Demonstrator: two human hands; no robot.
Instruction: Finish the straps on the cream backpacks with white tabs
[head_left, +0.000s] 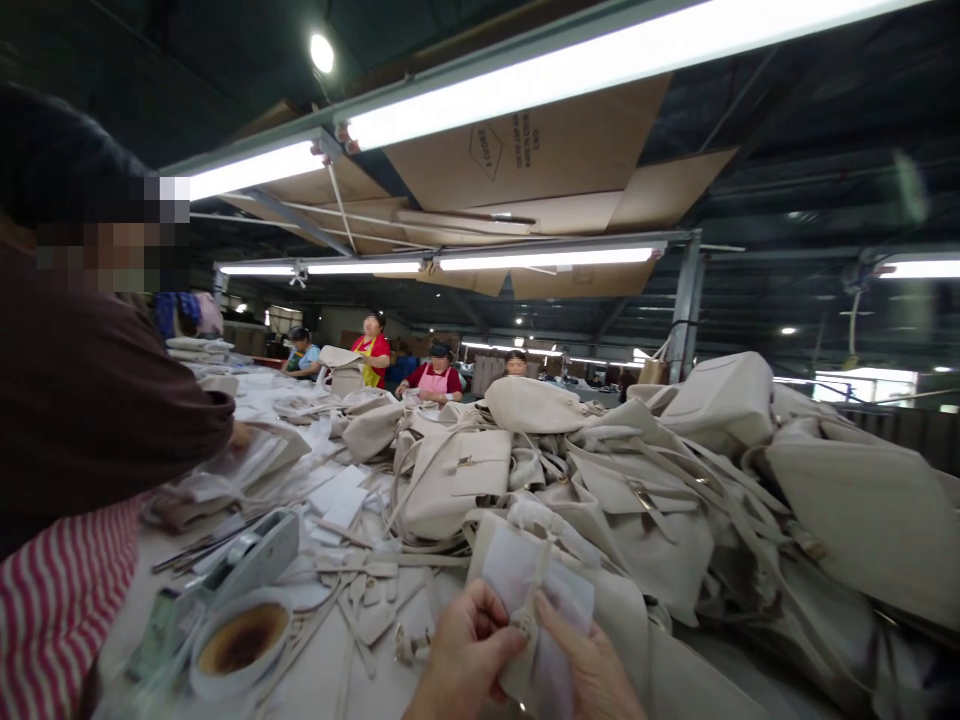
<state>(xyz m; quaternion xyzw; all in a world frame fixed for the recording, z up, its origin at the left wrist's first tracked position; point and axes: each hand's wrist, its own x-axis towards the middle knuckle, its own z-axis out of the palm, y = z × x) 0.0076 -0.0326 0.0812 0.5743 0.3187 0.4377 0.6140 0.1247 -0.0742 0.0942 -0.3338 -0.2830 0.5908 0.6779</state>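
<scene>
At the bottom centre, my left hand (pixel 466 655) has its thumb and fingers pinched on a narrow cream strap (pixel 541 565), close to a small metal fitting (pixel 525 622). My right hand (pixel 581 655) rests its thumb on the same strap from the other side, its other fingers largely hidden. Behind the strap lies a pale whitish sheet (pixel 510 560), against a cream bag (pixel 637 610). Loose strap pieces (pixel 375 610) and a small buckle-like metal part (pixel 409 645) lie left of my hands.
Cream handbags (pixel 457 480) are heaped across the table ahead and to the right. At left stand a bowl of brown liquid (pixel 244 640) and a tape dispenser (pixel 251 560). A co-worker in a dark sleeve (pixel 112 400) reaches in closely; several people work farther back.
</scene>
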